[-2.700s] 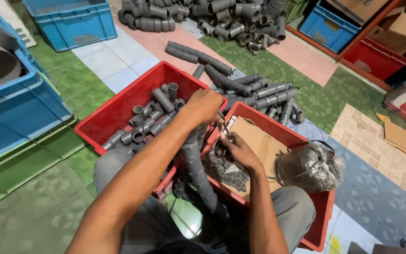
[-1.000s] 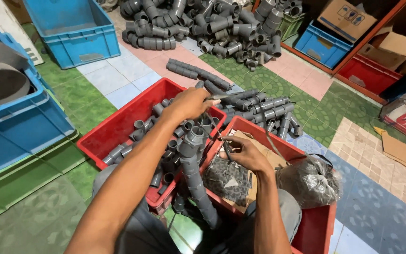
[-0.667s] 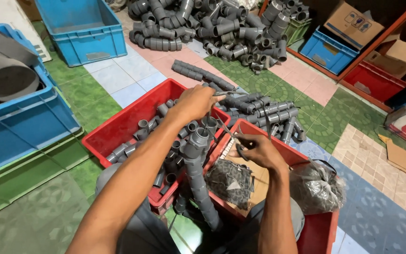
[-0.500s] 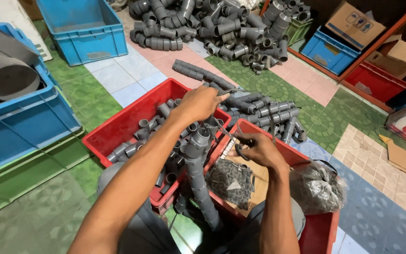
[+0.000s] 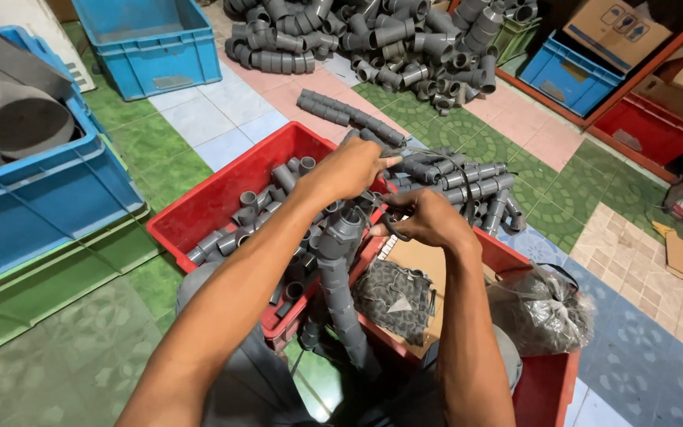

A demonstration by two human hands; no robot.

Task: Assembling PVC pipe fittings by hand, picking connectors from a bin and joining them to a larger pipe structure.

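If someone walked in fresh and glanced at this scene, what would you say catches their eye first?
Most striking are the two hands meeting mid-frame, the left hand and right hand, working on the top of a tall stack of grey pipe fittings standing between the knees. Beneath them sits a red crate filled with loose grey fittings. At the top, a big heap of grey pipe elbows covers the tiled floor.

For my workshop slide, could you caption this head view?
Both hands, left hand and right hand, work a stacked column of grey pipe fittings over red crates.
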